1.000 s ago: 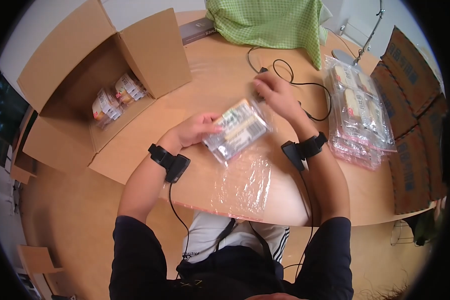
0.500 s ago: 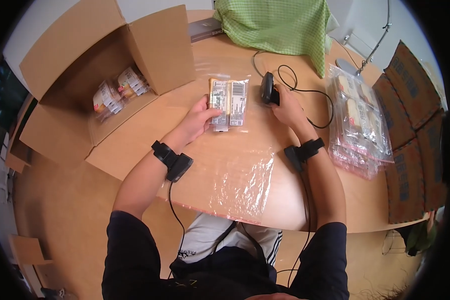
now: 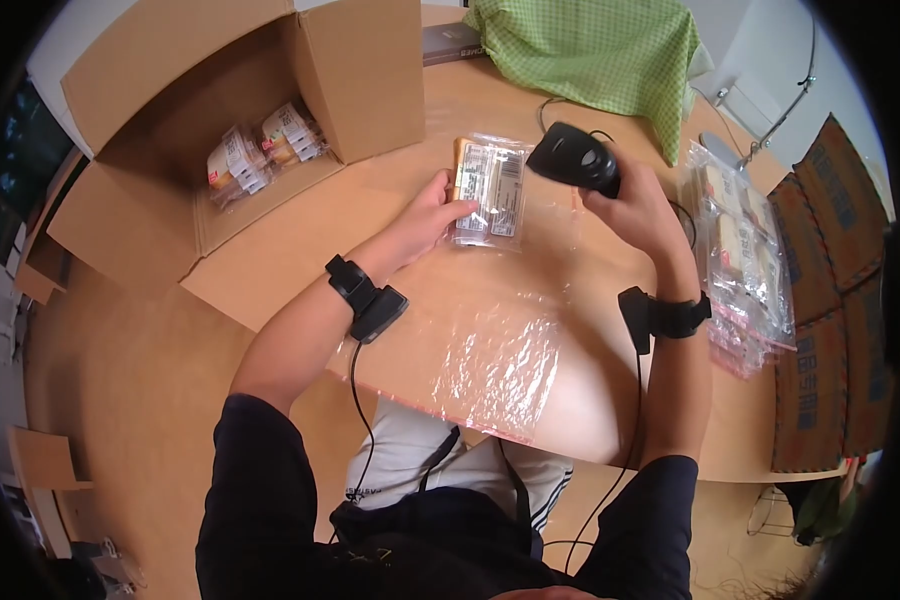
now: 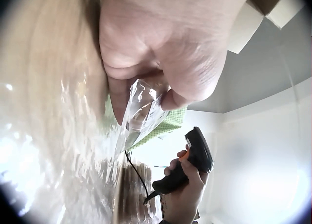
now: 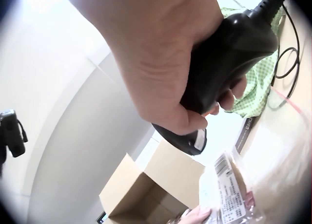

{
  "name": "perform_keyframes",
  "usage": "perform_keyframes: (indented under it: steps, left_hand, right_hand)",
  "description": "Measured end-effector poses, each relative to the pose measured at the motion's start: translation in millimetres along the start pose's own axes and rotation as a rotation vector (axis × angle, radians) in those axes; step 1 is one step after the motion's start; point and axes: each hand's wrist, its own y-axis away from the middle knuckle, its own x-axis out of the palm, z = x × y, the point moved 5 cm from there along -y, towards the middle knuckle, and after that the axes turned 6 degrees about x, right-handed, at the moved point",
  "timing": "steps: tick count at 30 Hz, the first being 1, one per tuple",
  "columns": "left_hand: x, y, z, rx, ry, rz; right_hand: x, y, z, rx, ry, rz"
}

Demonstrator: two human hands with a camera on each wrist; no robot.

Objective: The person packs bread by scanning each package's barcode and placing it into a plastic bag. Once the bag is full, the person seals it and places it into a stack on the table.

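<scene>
My left hand (image 3: 425, 222) grips a clear-wrapped packet of sliced bread (image 3: 492, 190) by its left side, thumb on top. The packet's printed labels and barcode face up. Over on the right, my right hand (image 3: 642, 205) holds a black barcode scanner (image 3: 575, 160) by its handle, its head angled toward the packet's upper right edge. An orange trigger (image 4: 184, 156) shows under a finger in the left wrist view. From the right wrist, the packet's barcode side (image 5: 229, 195) appears below the scanner's head.
An open cardboard box (image 3: 365, 85) at the left holds several bread packets (image 3: 238, 165). Bagged bread packets (image 3: 740, 260) are stacked at the right, beside printed cardboard (image 3: 815, 350). A flat clear plastic bag (image 3: 490, 370) lies at the table's front edge, a green checked cloth (image 3: 590, 50) at the back.
The packet, tilted at first, has been turned with its labels up and moved away from the body. My right hand has taken up the scanner and brought it over toward the packet.
</scene>
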Motion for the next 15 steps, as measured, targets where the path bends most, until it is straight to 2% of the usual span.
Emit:
perform_keyframes:
  steps: [2, 6, 10, 13, 15]
  left_hand:
    - [-1, -1, 2, 0.009, 0.002, 0.005]
    - [-5, -4, 5, -0.012, -0.069, 0.022]
    - [-5, -3, 6, -0.016, -0.090, 0.021]
    - [-3, -2, 5, 0.042, -0.051, -0.003]
    - [-6, -4, 7, -0.019, -0.103, 0.033]
  right_hand:
    - [5, 6, 10, -0.051, 0.076, 0.171]
    - [14, 10, 14, -0.108, 0.137, 0.098]
    - [12, 10, 17, -0.086, 0.137, 0.121]
    - [11, 10, 14, -0.081, 0.155, 0.123]
    - [11, 9, 13, -0.110, 0.140, 0.102]
